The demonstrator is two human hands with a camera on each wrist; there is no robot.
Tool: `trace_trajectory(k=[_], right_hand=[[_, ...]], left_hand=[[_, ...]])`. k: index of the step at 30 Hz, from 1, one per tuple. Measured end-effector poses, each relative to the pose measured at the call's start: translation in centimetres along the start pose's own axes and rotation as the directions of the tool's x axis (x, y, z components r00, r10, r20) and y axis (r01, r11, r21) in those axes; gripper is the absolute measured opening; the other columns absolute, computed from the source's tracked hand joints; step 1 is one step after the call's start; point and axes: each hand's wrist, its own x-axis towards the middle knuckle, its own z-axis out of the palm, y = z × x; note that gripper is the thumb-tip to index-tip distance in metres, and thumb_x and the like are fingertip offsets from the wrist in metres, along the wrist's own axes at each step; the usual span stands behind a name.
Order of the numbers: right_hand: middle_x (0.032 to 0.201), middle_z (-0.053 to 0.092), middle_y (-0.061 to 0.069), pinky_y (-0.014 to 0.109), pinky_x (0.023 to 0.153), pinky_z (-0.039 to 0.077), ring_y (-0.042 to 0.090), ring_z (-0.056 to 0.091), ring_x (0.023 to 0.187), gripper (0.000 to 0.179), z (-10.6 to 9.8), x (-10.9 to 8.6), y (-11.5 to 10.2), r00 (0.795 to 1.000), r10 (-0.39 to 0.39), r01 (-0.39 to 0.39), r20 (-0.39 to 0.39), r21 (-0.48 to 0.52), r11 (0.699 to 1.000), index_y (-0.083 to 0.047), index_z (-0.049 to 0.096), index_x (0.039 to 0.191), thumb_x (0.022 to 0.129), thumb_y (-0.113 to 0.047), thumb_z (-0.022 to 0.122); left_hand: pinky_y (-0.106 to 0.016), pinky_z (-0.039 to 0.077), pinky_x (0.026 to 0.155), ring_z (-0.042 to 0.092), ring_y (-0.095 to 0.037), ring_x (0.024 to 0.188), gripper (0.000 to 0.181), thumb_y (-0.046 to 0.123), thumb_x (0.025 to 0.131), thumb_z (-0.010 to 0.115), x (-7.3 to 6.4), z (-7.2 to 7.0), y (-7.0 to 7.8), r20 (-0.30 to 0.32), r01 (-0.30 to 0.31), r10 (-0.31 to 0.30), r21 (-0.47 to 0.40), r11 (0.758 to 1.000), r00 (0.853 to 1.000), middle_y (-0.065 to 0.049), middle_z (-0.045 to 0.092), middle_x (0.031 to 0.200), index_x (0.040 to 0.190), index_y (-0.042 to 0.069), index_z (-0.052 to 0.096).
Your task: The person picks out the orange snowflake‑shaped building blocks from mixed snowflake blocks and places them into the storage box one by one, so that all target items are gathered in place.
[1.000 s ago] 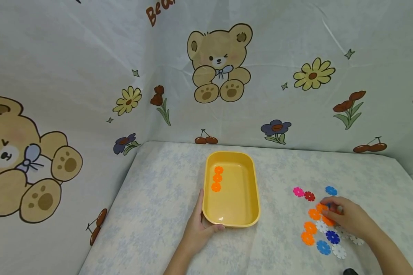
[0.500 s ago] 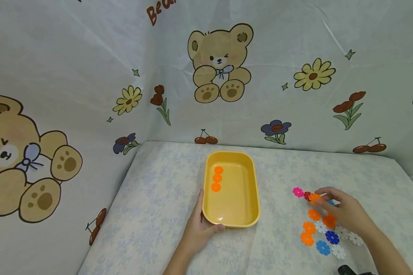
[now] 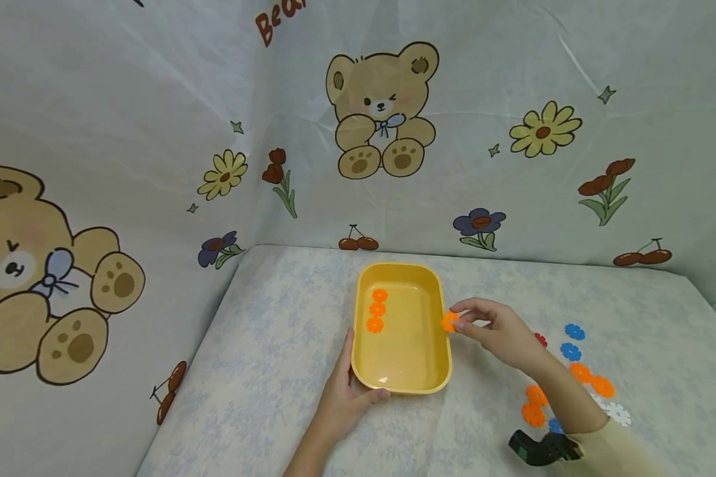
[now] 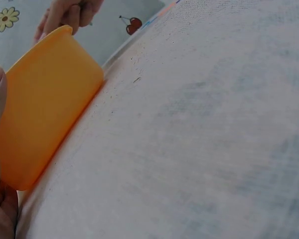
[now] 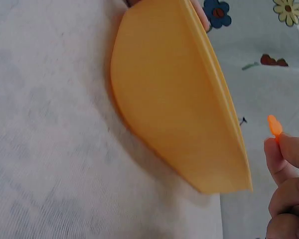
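Observation:
A yellow tray (image 3: 402, 358) stands on the table, with three orange flower-shaped discs (image 3: 378, 309) in a column along its left side. My left hand (image 3: 341, 401) grips the tray's near left corner, thumb along the near edge and fingers up the left side. Between thumb and forefinger, my right hand (image 3: 498, 328) pinches another orange flower-shaped disc (image 3: 450, 322) at the tray's right rim. In the right wrist view this disc (image 5: 274, 126) shows nearly edge-on, higher than the tray wall (image 5: 164, 89).
Right of the tray lie loose discs: orange (image 3: 534, 415), blue (image 3: 575, 332), white (image 3: 618, 414) and a partly covered red one (image 3: 540, 340). The right forearm hides others. A black device (image 3: 539, 450) sits at the right wrist. A bear-printed cloth (image 3: 388, 212) rises behind the table.
My right hand has lifted an orange disc from the loose discs and carried it left to the tray's right rim. The left hand and tray have stayed put.

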Motion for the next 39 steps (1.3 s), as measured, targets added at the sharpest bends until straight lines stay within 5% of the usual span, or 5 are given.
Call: trace_trajectory(k=[11, 17, 23, 39], right_hand=[[0.092, 0.072, 0.009, 0.025, 0.081, 0.055, 0.026, 0.069, 0.095, 0.023, 6.2, 2.9, -4.2, 0.985, -0.104, 0.089, 0.135, 0.110, 0.990, -0.017, 0.070, 0.112, 0.091, -0.025, 0.073], [0.083, 0.070, -0.002, 0.023, 0.073, 0.053, 0.013, 0.064, 0.083, 0.016, 8.9, 3.9, -4.9, 0.976, -0.144, 0.140, 0.161, 0.035, 0.989, -0.013, 0.071, 0.107, 0.091, -0.016, 0.073], [0.080, 0.068, -0.003, 0.022, 0.063, 0.050, 0.012, 0.059, 0.072, 0.011, 10.8, 4.5, -4.9, 0.987, -0.096, 0.108, 0.125, -0.093, 0.990, -0.013, 0.072, 0.099, 0.088, -0.012, 0.075], [0.066, 0.057, -0.006, 0.023, 0.052, 0.041, 0.011, 0.050, 0.055, 0.010, 12.2, 4.9, -4.4, 0.997, -0.046, 0.060, 0.056, -0.284, 0.957, -0.015, 0.070, 0.092, 0.085, -0.019, 0.075]], left_hand=[[-0.028, 0.025, 0.119, 0.022, -0.016, 0.152, 0.114, 0.033, 0.082, 0.082, -0.1, 0.1, 0.0, 0.015, 0.022, -0.022, -0.003, 1.000, 1.000, 0.010, 0.010, 0.167, 0.161, 0.028, -0.001], [-0.025, 0.026, 0.118, 0.024, -0.015, 0.151, 0.114, 0.037, 0.081, 0.081, -0.2, 0.0, 0.1, 0.015, 0.039, -0.039, 0.008, 0.999, 0.999, 0.011, 0.010, 0.166, 0.161, 0.031, 0.000], [-0.013, 0.024, 0.114, 0.023, -0.015, 0.152, 0.115, 0.037, 0.081, 0.082, -0.1, 0.0, 0.1, 0.011, 0.035, -0.035, 0.010, 0.999, 0.999, 0.011, 0.010, 0.166, 0.161, 0.030, 0.000], [-0.012, 0.022, 0.114, 0.020, -0.015, 0.153, 0.116, 0.038, 0.080, 0.082, -0.1, 0.1, 0.2, 0.007, 0.005, -0.005, 0.023, 1.000, 1.000, 0.009, 0.009, 0.167, 0.161, 0.027, 0.000]])
